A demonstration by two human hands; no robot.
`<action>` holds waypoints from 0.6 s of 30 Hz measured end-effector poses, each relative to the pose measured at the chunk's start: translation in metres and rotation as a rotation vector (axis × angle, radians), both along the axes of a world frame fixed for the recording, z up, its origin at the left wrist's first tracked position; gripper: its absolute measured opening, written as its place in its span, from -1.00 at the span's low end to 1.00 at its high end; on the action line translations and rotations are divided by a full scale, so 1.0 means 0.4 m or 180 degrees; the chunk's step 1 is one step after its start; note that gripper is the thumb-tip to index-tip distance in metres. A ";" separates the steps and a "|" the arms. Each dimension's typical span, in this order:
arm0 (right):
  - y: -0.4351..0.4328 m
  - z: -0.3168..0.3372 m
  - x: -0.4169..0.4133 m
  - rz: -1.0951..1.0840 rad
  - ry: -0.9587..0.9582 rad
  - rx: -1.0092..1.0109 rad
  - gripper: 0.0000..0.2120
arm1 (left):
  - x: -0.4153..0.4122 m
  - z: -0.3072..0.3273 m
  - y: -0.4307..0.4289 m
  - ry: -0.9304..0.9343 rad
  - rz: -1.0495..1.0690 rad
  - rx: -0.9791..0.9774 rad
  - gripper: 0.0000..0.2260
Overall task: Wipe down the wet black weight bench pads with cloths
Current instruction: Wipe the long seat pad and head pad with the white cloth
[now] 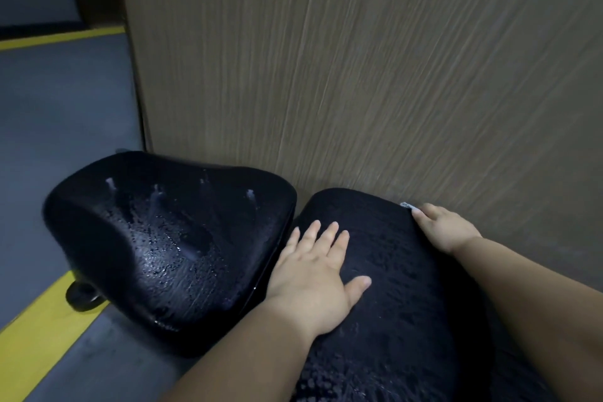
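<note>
bench pads (169,238) are both beading water, wiping seemingly barely begun; left hand (313,277) is lying flat, right hand (447,228) is touching cloth (406,205), grip unclear.

The wide black padded seat (169,238) on the left has a smooth, glossy, vinyl-like skin, beaded with water drops and streaked with wet trails. The long black back pad (391,271) beside it looks duller, and its fine-grained cover is speckled with droplets. At its far right edge a scrap of pale grey cloth (406,205) looks soft. The brown wood-grain wall panel (359,59) is matt and finely streaked. The grey floor (65,124) is matt, with flat yellow painted stripes (36,330).
</note>
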State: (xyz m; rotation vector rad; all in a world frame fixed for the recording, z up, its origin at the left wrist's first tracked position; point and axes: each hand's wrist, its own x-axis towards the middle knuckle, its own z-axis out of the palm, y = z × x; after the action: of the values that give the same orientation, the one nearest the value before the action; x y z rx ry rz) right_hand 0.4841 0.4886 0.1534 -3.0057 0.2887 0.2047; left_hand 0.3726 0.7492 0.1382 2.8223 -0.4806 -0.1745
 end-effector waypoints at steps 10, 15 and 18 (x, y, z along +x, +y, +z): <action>0.311 -0.005 0.107 0.1149 -0.0004 0.0087 -0.60 | 0.008 -0.008 -0.001 -0.0053 -0.0022 0.0063 -0.33; 0.289 -0.006 0.094 0.1377 -0.0106 0.0355 -0.61 | 0.009 -0.006 0.005 -0.0056 -0.0025 0.0056 -0.33; 0.210 -0.011 0.086 0.1044 -0.0084 0.0488 -0.62 | 0.004 -0.003 0.010 -0.0028 -0.0051 0.0035 -0.34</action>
State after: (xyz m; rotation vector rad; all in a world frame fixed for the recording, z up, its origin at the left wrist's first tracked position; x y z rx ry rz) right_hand 0.5185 0.5726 0.1490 -2.8807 -0.2156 0.2043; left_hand 0.3741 0.7533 0.1369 2.8319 -0.5059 -0.1687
